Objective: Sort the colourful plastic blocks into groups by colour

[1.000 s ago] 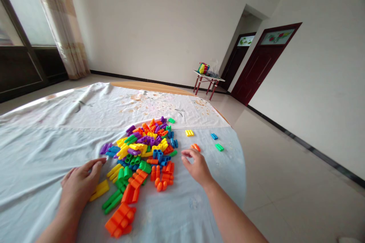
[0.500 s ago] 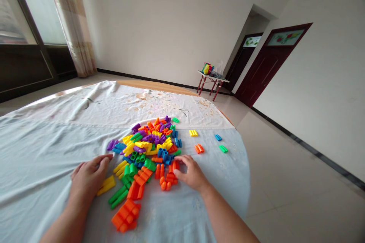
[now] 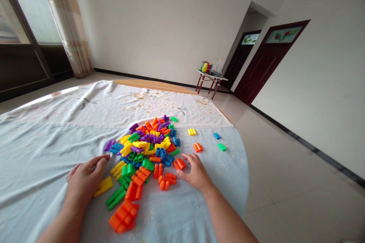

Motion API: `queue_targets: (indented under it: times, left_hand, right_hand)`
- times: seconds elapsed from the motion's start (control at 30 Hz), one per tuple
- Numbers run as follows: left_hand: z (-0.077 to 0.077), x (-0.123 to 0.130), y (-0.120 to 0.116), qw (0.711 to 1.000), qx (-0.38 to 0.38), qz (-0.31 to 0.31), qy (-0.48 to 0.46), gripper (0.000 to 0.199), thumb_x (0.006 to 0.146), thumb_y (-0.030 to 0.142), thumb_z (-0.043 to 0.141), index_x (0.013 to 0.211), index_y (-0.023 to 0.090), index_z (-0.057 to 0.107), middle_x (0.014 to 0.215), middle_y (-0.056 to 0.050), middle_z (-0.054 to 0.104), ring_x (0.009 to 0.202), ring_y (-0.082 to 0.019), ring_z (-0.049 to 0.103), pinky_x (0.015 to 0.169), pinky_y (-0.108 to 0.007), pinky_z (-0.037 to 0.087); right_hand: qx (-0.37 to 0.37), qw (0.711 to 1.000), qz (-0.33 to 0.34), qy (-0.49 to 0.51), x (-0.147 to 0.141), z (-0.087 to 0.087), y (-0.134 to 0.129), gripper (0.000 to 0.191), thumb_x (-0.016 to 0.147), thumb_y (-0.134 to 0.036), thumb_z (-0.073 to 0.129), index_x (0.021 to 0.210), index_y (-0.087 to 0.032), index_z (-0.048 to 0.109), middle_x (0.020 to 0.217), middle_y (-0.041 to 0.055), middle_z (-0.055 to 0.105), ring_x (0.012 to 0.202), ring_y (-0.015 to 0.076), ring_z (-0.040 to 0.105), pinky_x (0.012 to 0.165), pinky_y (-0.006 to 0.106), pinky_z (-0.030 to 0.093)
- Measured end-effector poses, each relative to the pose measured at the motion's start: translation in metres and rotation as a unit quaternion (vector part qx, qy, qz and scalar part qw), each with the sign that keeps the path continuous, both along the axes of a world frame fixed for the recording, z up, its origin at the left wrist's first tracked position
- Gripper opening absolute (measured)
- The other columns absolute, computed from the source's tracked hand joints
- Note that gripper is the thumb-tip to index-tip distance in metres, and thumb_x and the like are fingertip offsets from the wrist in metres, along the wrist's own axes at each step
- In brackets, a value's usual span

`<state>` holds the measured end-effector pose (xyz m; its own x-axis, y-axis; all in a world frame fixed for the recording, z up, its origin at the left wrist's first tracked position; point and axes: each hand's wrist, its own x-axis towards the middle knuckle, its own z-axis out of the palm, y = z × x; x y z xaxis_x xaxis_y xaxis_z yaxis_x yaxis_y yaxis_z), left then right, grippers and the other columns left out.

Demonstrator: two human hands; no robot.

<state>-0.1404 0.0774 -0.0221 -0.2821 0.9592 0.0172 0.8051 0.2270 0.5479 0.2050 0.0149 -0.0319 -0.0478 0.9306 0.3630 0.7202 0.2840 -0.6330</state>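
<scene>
A heap of plastic building blocks (image 3: 148,142), joined tubes in orange, yellow, green, blue and purple, lies on the tablecloth. My right hand (image 3: 196,172) is at the heap's right edge, its thumb and index finger closed around the sides of an orange block (image 3: 179,163). More orange blocks (image 3: 170,178) lie just left of the thumb. On the heap's left side my left hand (image 3: 87,176) rests on the cloth, fingers loosely extended and holding nothing visible. Beside its thumb sits a yellow block (image 3: 104,186), partly hidden by the hand.
Apart from the heap, to the right, lie single yellow (image 3: 192,132), orange (image 3: 197,147), blue (image 3: 217,136) and green (image 3: 221,147) blocks. A floral tablecloth (image 3: 199,205) covers the round table. Beyond stands a small table (image 3: 212,76) with bags, near a dark red door (image 3: 270,60).
My right hand has drawn the orange block slightly to the right, apart from the orange blocks beside it. My left hand stays in place. The view has shifted slightly.
</scene>
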Motion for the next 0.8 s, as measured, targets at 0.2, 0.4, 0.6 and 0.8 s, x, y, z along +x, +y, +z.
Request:
queue_targets:
  times: [0.2,0.4,0.6,0.8]
  left_hand:
    - [0.000,0.000,0.000,1.000,-0.006,0.002,0.001,0.048,0.083,0.045,0.029,0.107,0.025,0.065,0.085,-0.005,0.071,0.103,-0.023,0.056,0.095,-0.036,0.033]
    - [0.000,0.000,0.001,1.000,-0.009,0.001,0.002,0.049,0.082,0.046,0.028,0.108,0.025,0.065,0.083,-0.005,0.070,0.102,-0.024,0.056,0.094,-0.037,0.035]
    - [-0.004,-0.002,0.004,1.000,-0.007,0.010,0.003,0.049,0.081,0.047,0.030,0.108,0.026,0.065,0.079,-0.004,0.071,0.103,-0.026,0.056,0.096,-0.038,0.033]
    - [-0.001,-0.004,0.005,0.999,-0.035,0.003,0.013,0.054,0.080,0.048,0.026,0.109,0.025,0.065,0.090,-0.006,0.071,0.108,-0.029,0.054,0.098,-0.041,0.032]
  right_hand:
    - [-0.020,0.999,-0.001,-0.035,0.002,-0.001,-0.002,0.040,0.070,-0.024,0.068,0.109,-0.021,0.061,0.097,0.0075,0.061,0.096,0.0243,0.056,0.088,0.039,0.048]
    - [-0.013,0.999,-0.004,-0.046,0.001,-0.002,-0.001,0.041,0.070,-0.024,0.068,0.109,-0.020,0.059,0.098,0.0080,0.061,0.095,0.0238,0.056,0.086,0.038,0.049]
    - [0.013,0.999,-0.038,0.012,0.005,-0.007,0.001,0.038,0.068,-0.025,0.068,0.104,-0.019,0.056,0.096,0.0064,0.062,0.086,0.0203,0.059,0.075,0.033,0.052]
    - [0.073,0.990,-0.120,0.032,0.038,-0.001,0.002,0.030,0.074,-0.025,0.061,0.103,-0.018,0.056,0.099,0.0084,0.062,0.081,0.0189,0.059,0.075,0.035,0.051]
